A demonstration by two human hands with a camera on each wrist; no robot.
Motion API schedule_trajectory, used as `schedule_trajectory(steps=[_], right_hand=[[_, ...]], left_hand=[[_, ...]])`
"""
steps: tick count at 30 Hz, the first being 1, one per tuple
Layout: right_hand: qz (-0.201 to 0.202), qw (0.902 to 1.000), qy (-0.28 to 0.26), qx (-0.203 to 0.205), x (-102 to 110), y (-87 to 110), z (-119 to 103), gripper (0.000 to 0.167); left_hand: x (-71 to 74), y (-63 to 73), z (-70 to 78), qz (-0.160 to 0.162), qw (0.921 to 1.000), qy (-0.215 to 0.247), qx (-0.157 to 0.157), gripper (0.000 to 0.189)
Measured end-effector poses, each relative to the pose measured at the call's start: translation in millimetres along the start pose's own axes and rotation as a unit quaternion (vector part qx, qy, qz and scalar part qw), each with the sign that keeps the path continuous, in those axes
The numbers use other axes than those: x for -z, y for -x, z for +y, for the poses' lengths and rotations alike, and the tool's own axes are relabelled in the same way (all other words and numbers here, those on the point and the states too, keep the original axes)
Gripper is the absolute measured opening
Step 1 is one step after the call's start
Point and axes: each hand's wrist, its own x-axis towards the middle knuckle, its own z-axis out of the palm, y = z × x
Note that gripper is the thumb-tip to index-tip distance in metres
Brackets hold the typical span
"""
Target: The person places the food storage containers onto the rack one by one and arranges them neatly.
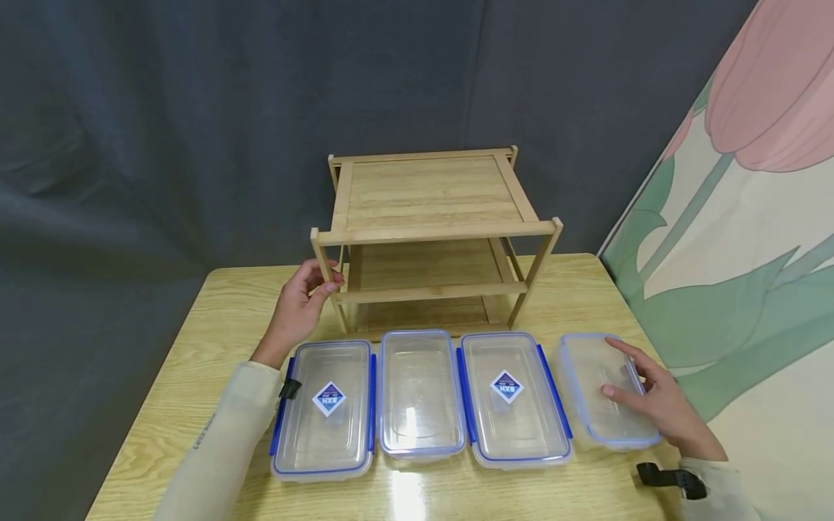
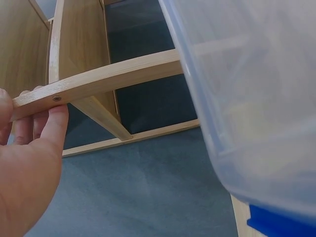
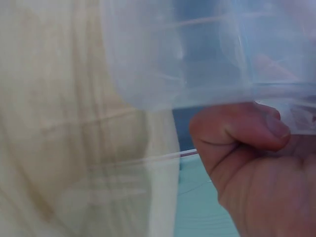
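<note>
A wooden three-tier shelf [image 1: 433, 189] stands at the back of the table. My left hand [image 1: 302, 304] grips its front left leg; in the left wrist view the thumb and fingers of that hand [image 2: 34, 163] wrap the wooden bar [image 2: 98, 81] beside a screw. At the far right of the row is a clear plastic food container [image 1: 602, 405] with a pale blue rim. My right hand [image 1: 664, 405] holds it by its right side, thumb and index finger reaching over the top. The right wrist view shows the bent thumb [image 3: 242, 126] against the container's edge.
Three more clear containers stand side by side before the shelf: one with blue clips and a label at left [image 1: 322, 441], a plain one in the middle [image 1: 420, 391], another labelled one [image 1: 515, 427]. Dark curtain [image 1: 260, 130] hangs behind; a flower-print cloth [image 1: 749, 289] borders the right.
</note>
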Motion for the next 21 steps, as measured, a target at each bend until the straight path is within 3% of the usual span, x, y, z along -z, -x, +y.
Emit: schedule_trajectory(steps=[4, 18, 21], right_hand=[[-0.010, 0.9994, -0.032, 0.002, 5, -0.1, -7, 0.085], [-0.025, 0.9971, -0.071, 0.016, 15, -5.8, -45, 0.086], [-0.031, 0.9940, -0.102, 0.026, 18, -8.3, -54, 0.085]], left_hand=[[0.2, -0.1, 0.2, 0.003, 1.0000, 0.005, -0.005, 0.030], [1.9, 0.5, 0.4, -0.016, 0.9998, -0.011, 0.001, 0.027], [2.4, 0.2, 1.5, -0.019, 0.9996, -0.021, 0.005, 0.028]])
